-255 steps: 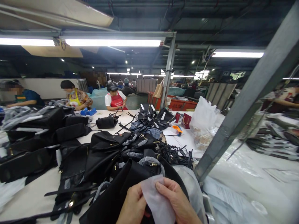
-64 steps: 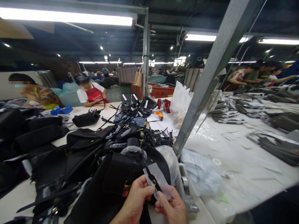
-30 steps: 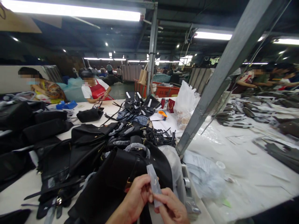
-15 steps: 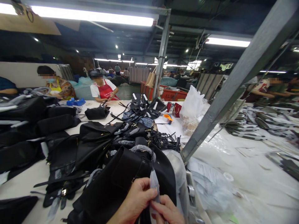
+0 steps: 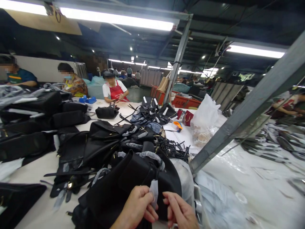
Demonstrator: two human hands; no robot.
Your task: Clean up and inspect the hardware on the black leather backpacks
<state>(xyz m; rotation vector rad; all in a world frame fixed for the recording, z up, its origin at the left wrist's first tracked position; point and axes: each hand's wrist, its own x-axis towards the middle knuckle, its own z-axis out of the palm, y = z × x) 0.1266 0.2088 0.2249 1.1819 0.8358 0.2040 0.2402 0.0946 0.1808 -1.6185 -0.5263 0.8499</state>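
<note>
A black bag (image 5: 114,187) lies in front of me, its top handle (image 5: 152,156) covered in clear wrapping. My left hand (image 5: 140,203) is closed, thumb against fingers, on a whitish strip of wrapping (image 5: 154,190) around a narrow strap hanging from the handle area. Just right of it, my right hand (image 5: 177,208) is apart from the strip, its fingers loosely curled, with nothing visible between them. Part of the strap is hidden behind my left fingers.
Black bags (image 5: 26,124) are piled at left, and thin black straps (image 5: 171,144) lie beyond mine. A slanted metal post (image 5: 228,130) rises at right beside a clear plastic bag (image 5: 205,117). An orange tape dispenser (image 5: 177,126) sits farther back. Co-workers (image 5: 115,89) sit across the table.
My right hand has let go of the wrapping strip and moved right, away from my left hand. The left hand keeps its hold. The view has swung slightly left.
</note>
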